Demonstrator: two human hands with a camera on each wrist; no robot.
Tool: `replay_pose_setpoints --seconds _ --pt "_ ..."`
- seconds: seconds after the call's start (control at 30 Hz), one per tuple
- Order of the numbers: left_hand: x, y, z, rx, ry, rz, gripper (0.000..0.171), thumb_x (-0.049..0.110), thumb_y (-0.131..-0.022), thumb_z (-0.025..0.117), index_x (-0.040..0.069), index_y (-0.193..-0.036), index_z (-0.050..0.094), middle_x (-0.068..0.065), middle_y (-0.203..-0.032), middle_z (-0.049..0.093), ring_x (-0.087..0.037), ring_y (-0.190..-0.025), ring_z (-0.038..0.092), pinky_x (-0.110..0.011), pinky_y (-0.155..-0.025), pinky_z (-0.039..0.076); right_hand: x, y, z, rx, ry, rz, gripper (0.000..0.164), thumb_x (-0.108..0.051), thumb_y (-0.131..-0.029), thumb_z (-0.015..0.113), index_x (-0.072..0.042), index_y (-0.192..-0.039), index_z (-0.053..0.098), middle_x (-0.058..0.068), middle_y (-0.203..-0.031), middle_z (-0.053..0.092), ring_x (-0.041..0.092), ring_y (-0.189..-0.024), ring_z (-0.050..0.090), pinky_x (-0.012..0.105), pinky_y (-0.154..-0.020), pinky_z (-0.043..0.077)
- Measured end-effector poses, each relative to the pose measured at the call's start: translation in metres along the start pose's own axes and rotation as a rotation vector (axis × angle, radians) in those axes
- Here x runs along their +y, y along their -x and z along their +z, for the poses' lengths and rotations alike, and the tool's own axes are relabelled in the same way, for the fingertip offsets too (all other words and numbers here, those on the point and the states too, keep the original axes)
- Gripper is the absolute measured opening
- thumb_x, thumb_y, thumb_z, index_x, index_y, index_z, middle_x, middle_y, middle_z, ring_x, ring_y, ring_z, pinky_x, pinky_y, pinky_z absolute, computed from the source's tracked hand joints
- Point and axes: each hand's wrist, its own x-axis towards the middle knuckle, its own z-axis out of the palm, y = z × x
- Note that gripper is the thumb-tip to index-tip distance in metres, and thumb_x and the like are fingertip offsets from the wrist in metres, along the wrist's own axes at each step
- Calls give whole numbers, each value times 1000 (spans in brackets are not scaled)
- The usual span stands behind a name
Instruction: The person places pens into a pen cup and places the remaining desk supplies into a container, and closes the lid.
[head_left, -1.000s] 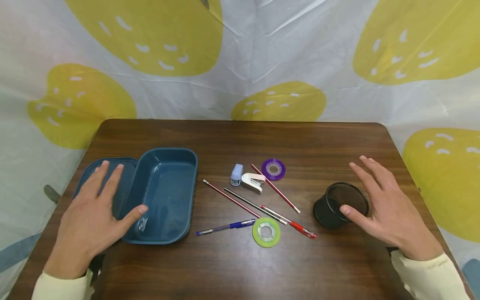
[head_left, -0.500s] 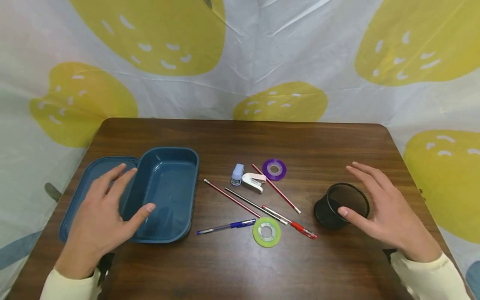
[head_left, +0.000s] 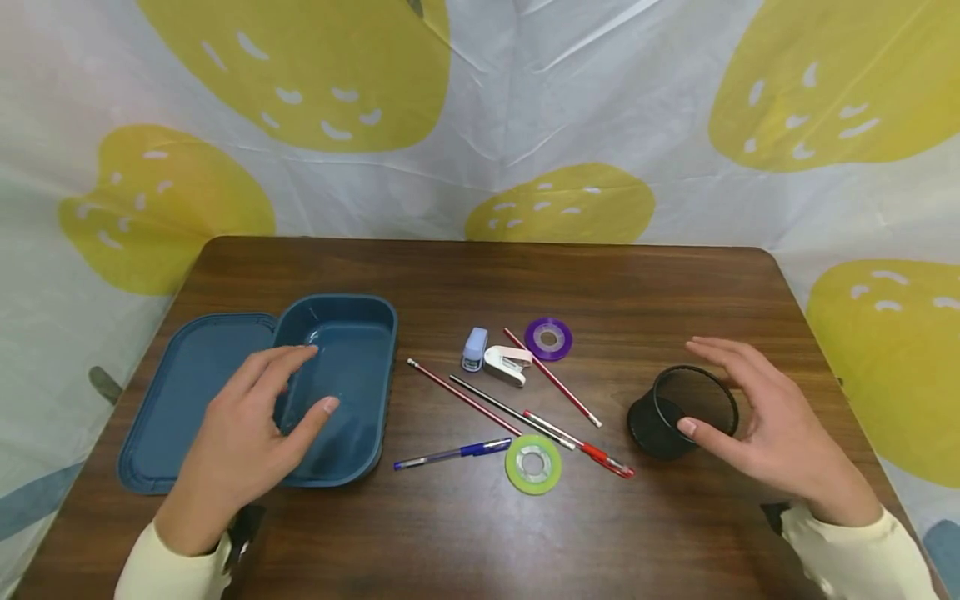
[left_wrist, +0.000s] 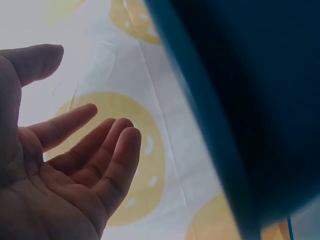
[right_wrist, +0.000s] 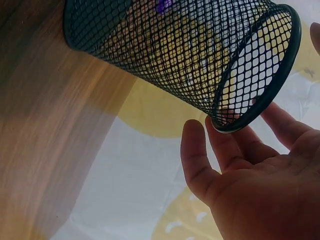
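Observation:
My left hand [head_left: 243,442] hovers over the near left side of a blue plastic box [head_left: 348,358], its fingers loosely bent and holding nothing. In the left wrist view, a gap separates the fingers [left_wrist: 117,165] from the box wall [left_wrist: 195,105]. On the right, my right hand [head_left: 787,446] stays beside a black mesh pen cup [head_left: 648,425], thumb and fingers spread around the rim side. The right wrist view has the fingers [right_wrist: 195,155] close to the cup's rim [right_wrist: 260,105]; whether they touch it I cannot tell.
A flat blue lid [head_left: 176,400] lies left of the box. Mid-table are pencils [head_left: 465,397], a blue pen [head_left: 450,454], a red pen [head_left: 592,452], green tape [head_left: 517,477], purple tape [head_left: 536,348], a white stapler [head_left: 502,367] and a small lilac item [head_left: 474,350]. A patterned curtain [head_left: 337,200] hangs behind.
My left hand has moved right, from above the lid to over the box, uncovering the lid. The fingers of my right hand have drawn slightly lower beside the pen cup.

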Motion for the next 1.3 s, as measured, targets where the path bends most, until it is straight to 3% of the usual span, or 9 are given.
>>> replay_pose_setpoints --seconds 0.13,0.6,0.83,1.13,1.3 --pt "7 -2 5 -34 28 2 61 22 -86 88 10 -141 65 -12 -131 67 -23 -100 68 -46 -74 61 1 1 1 -6 -12 1 94 -13 -70 96 -19 -154 55 6 -151 58 -12 -134 43 6 -94 37" --pt "28 -12 23 -141 139 59 45 24 -93 83 8 -132 70 -6 -125 70 -19 -97 70 -38 -75 62 2 4 2 -21 -27 14 96 -10 -69 97 -20 -155 54 5 -149 58 -8 -128 45 15 -87 40" --pt "38 -14 31 -205 174 46 42 29 -95 80 12 -132 70 -3 -126 69 -19 -95 72 -35 -74 62 5 7 4 -41 -52 44 99 -14 -69 99 -23 -156 53 3 -150 57 -10 -132 42 10 -91 38" --pt "60 -18 45 -293 178 59 42 34 -95 80 15 -131 71 0 -125 69 -11 -91 62 -28 -75 56 8 11 7 -51 -75 64 99 -15 -66 101 -22 -154 55 2 -145 60 3 -123 52 9 -88 41" --pt "75 -18 55 -353 189 42 39 32 -94 82 17 -130 73 2 -123 69 -13 -90 61 -28 -78 56 11 13 9 -57 -105 72 98 -14 -66 101 -22 -153 56 0 -142 61 3 -120 54 5 -94 38"
